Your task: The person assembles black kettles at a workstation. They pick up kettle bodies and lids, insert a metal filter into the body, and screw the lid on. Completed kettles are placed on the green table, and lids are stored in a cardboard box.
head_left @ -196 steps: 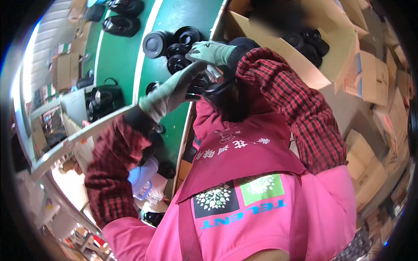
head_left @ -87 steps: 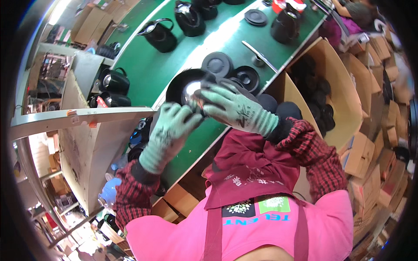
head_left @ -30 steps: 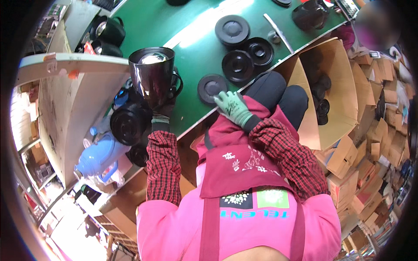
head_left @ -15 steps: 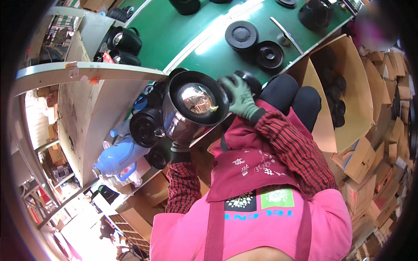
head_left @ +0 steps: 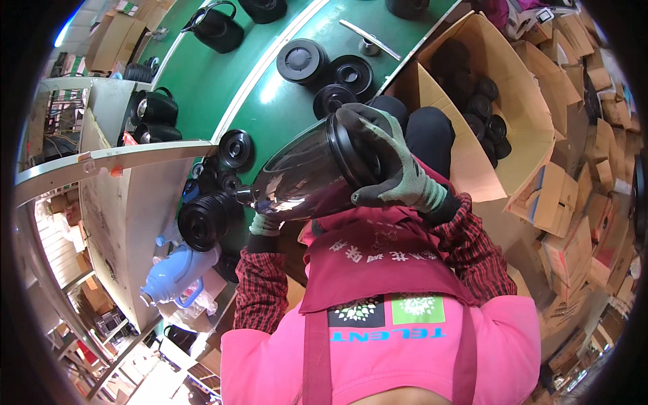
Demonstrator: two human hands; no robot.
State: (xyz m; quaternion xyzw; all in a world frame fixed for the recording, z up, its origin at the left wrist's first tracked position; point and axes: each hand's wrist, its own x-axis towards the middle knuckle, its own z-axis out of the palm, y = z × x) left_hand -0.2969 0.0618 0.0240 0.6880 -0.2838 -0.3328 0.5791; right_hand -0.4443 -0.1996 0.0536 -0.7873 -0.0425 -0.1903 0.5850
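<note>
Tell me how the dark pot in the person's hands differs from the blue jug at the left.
Colour: the dark pot is glossy black, the blue jug light blue.
Support: the dark pot is gripped at its black end by the right hand, with the left hand partly hidden beneath; neither touches the blue jug.
Apparent size: the dark pot looks larger than the blue jug.
Both are rounded vessels.

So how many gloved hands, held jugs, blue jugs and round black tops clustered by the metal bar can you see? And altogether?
Right hand and left hand (mostly hidden): 2
Held black jug: 1
Blue jug: 1
Round black tops (can't tell if any are stacked): 3
Total: 7
</note>
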